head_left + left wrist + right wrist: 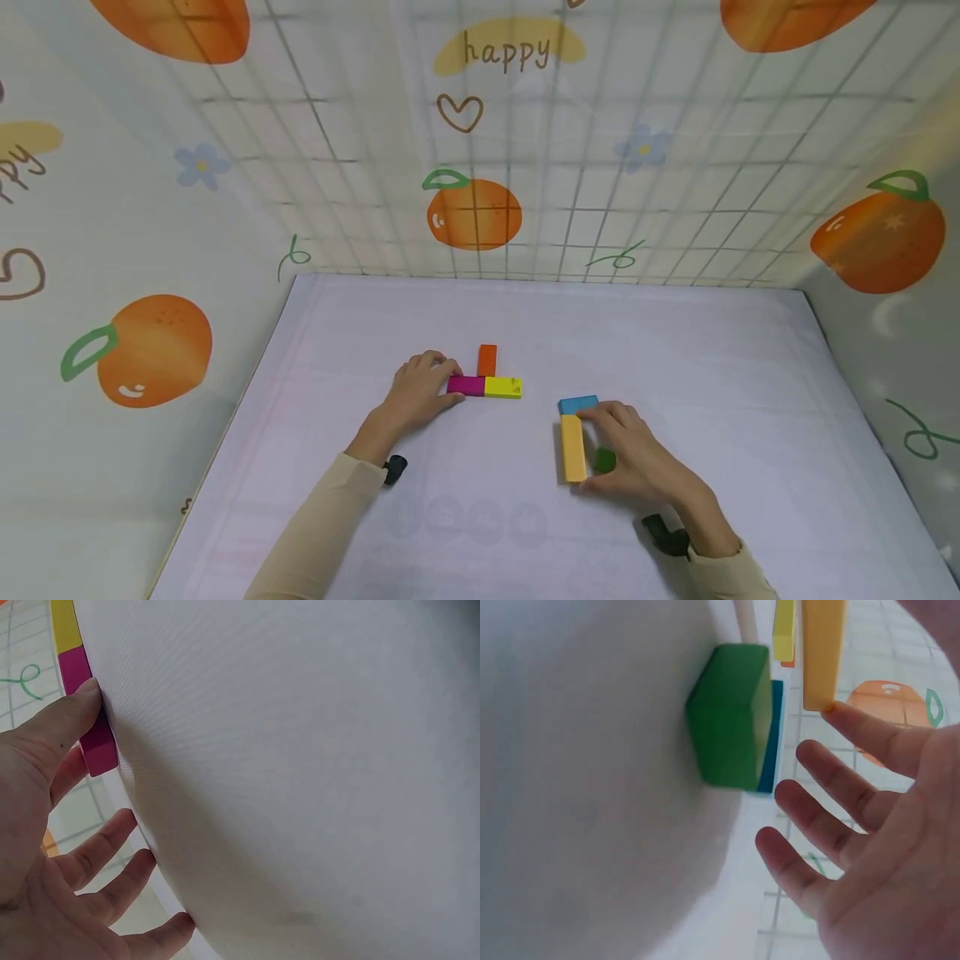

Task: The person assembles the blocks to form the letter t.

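Note:
My left hand pinches a magenta block between thumb and index finger; the other fingertips touch the table in the left wrist view. A yellow block lies end to end with the magenta one, and an orange block stands out behind their joint. My right hand holds a light-orange block by its ends, raised off the table, with the index fingertip on one end in the right wrist view. Under that hand sits a green block, partly hidden in the head view. Behind it lies a blue block.
All the blocks are on a white tabletop. A cloth printed with oranges, a grid and writing hangs at the back, with more printed walls at both sides. Dark camera mounts sit at the wrists.

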### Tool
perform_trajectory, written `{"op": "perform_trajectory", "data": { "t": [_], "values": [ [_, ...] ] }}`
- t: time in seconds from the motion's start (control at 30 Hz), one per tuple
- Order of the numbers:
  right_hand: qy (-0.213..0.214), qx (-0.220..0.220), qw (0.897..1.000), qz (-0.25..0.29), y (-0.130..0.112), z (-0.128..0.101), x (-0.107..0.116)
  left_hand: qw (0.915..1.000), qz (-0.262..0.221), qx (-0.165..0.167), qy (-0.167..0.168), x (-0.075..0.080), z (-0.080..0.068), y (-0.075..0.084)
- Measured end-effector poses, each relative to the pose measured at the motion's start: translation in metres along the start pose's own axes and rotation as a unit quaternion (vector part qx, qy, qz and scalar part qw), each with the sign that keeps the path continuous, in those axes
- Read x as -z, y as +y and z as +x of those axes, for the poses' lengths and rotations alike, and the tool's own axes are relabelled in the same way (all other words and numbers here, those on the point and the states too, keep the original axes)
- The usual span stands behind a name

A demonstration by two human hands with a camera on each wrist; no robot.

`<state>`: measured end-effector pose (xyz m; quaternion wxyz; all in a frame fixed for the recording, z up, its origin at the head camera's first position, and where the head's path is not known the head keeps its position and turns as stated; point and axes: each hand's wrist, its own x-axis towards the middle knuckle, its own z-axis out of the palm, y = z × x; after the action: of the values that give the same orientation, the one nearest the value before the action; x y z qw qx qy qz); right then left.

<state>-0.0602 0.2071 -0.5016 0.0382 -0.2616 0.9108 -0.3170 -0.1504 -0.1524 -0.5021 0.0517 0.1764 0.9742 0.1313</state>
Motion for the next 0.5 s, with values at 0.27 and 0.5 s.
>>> {"op": "perform_trajectory", "data": {
  "t": [0.27, 0.5],
  "values": [
    [0.004, 0.045, 0.999, 0.013, -0.008, 0.014, -0.003, 1.0000, 0.001, 0.002, 0.002, -0.001, 0.000, 0.000],
    [-0.002, 0.024, 1.000, -0.002, -0.015, 0.028, -0.011, 1.0000, 0.003, 0.005, 0.000, -0.001, 0.001, -0.001]
  ]
}}
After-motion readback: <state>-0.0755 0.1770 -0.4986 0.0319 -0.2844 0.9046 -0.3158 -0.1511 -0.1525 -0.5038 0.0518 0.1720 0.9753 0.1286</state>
